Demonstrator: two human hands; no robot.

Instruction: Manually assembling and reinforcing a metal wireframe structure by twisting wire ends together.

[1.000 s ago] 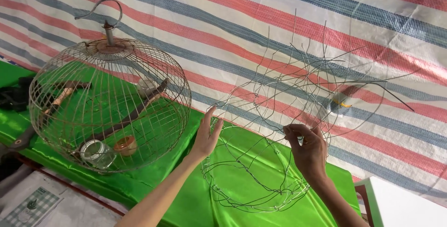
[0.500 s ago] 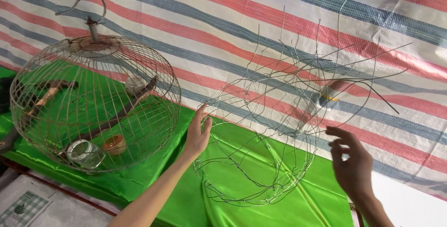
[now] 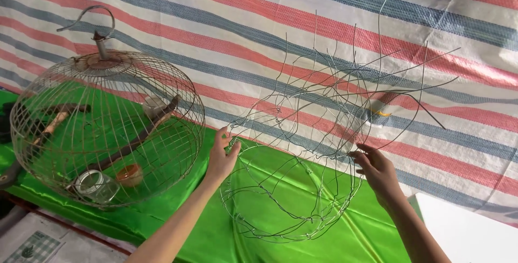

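Observation:
A half-built wire cage frame [image 3: 302, 160] stands on the green cloth [image 3: 205, 230], its loose wire ends sticking up and out to the right. My left hand [image 3: 221, 158] grips the frame's left rim with its fingers curled around a wire ring. My right hand [image 3: 377, 171] holds the frame's right side, fingertips pinching a wire. A small yellow piece [image 3: 382, 113] hangs among the wires near the upper right.
A finished round wire birdcage [image 3: 108, 128] with a hook on top stands at the left, holding wooden perches, a glass jar [image 3: 94, 185] and an orange cup [image 3: 129, 174]. A striped red, blue and white tarp [image 3: 324, 25] hangs behind. White surface at the lower right.
My right hand, which had let go and hung off to the right, has come back onto the frame's right side. The view shifted, and the frame has turned slightly.

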